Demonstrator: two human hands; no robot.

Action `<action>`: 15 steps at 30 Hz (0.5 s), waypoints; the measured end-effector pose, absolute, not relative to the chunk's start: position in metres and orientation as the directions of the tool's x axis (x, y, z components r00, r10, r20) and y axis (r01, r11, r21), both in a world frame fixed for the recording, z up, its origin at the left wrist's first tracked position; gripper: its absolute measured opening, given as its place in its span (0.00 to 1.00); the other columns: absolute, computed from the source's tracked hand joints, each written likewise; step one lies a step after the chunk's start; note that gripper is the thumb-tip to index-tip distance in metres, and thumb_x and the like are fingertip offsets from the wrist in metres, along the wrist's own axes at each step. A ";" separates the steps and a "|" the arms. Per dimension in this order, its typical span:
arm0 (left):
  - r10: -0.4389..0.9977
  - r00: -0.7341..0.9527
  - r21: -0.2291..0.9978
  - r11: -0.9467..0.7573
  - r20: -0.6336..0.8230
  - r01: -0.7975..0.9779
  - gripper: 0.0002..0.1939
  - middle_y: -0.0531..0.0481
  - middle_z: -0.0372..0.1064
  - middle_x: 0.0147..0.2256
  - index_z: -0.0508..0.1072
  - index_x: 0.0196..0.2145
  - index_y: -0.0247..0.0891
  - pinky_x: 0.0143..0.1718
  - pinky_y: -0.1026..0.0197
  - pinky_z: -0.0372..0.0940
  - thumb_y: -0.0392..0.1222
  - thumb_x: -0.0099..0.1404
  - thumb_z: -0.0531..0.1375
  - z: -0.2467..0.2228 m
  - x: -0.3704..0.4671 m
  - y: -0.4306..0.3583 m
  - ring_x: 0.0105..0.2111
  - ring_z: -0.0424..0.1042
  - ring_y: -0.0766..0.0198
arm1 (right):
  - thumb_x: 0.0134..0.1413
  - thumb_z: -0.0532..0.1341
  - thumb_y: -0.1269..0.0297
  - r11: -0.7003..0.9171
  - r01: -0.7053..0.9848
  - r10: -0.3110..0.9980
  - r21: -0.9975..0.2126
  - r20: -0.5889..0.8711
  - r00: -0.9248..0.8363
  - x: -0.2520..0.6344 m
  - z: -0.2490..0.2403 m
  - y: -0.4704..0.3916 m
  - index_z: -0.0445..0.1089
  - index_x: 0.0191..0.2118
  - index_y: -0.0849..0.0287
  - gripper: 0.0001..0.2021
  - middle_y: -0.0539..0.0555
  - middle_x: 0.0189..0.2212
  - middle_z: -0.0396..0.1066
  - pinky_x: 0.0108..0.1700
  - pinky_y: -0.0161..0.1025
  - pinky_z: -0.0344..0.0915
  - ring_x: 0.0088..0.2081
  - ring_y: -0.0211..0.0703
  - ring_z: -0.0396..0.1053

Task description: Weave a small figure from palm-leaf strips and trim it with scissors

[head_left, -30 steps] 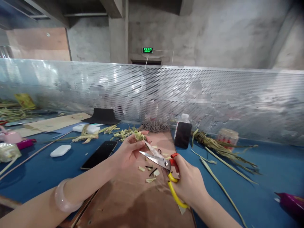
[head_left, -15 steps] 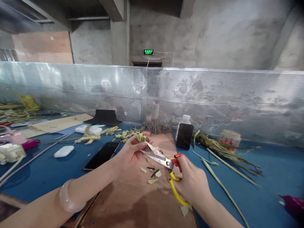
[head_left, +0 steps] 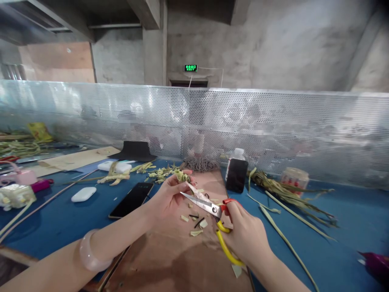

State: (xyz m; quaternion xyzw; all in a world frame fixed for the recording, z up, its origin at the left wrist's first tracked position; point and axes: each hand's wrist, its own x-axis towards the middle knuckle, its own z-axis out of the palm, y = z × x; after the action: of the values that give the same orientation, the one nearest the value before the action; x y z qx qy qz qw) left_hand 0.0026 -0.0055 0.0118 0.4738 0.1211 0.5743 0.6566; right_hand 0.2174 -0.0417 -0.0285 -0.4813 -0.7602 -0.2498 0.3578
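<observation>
Pinched in the fingers of my left hand (head_left: 170, 196) is a small pale-green curled piece of plant leaf (head_left: 182, 175). My right hand (head_left: 247, 229) grips scissors (head_left: 209, 207) by their red and yellow handles. The scissor blades are parted and point toward the left fingertips, close below the leaf piece. Whether a blade touches it I cannot tell. Under both hands lies a brown board (head_left: 170, 259), with several small pale and dark scraps (head_left: 197, 232) on it.
A black phone (head_left: 132, 199) and a white earbud case (head_left: 84, 194) lie left. Green-yellow curled pieces (head_left: 162, 173) sit behind the left hand. Rightward are a bottle (head_left: 238, 153) behind a black phone-like slab (head_left: 236, 175), dried leaf strips (head_left: 282, 190) and a clear tub (head_left: 294, 178). Perforated metal panels (head_left: 273, 121) stand behind.
The view has shifted very slightly. Both hands, the scissors and the leaf piece keep nearly the same places, with the blades still parted.
</observation>
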 end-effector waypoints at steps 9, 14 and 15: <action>0.898 0.267 0.750 -0.098 0.350 -0.654 0.07 0.54 0.74 0.31 0.73 0.31 0.37 0.32 0.70 0.67 0.31 0.54 0.65 0.014 0.001 -0.007 0.28 0.73 0.71 | 0.38 0.53 0.66 0.408 0.913 0.517 0.024 0.817 -0.253 0.217 -0.030 -0.043 0.57 0.30 0.55 0.08 0.52 0.24 0.72 0.21 0.34 0.51 0.23 0.45 0.71; 0.905 0.269 0.721 -0.056 0.328 -0.691 0.06 0.52 0.75 0.33 0.73 0.29 0.37 0.33 0.69 0.67 0.30 0.54 0.65 0.012 -0.001 -0.003 0.31 0.74 0.69 | 0.38 0.54 0.67 0.429 0.903 0.533 0.016 0.802 -0.268 0.217 -0.035 -0.041 0.58 0.30 0.55 0.07 0.50 0.22 0.71 0.21 0.35 0.50 0.20 0.43 0.69; 0.901 0.274 0.715 -0.055 0.336 -0.697 0.06 0.51 0.75 0.33 0.73 0.29 0.37 0.33 0.69 0.68 0.31 0.53 0.65 0.012 0.000 -0.003 0.31 0.74 0.68 | 0.38 0.54 0.67 0.433 0.901 0.536 0.007 0.802 -0.264 0.217 -0.036 -0.040 0.58 0.30 0.55 0.07 0.50 0.22 0.71 0.21 0.35 0.49 0.19 0.43 0.68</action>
State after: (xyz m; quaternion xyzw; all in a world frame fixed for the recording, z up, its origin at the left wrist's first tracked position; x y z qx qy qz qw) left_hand -0.0003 -0.0029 0.0119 0.4230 0.1206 0.5904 0.6768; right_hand 0.2170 -0.0403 -0.0358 -0.4744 -0.7575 -0.2416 0.3779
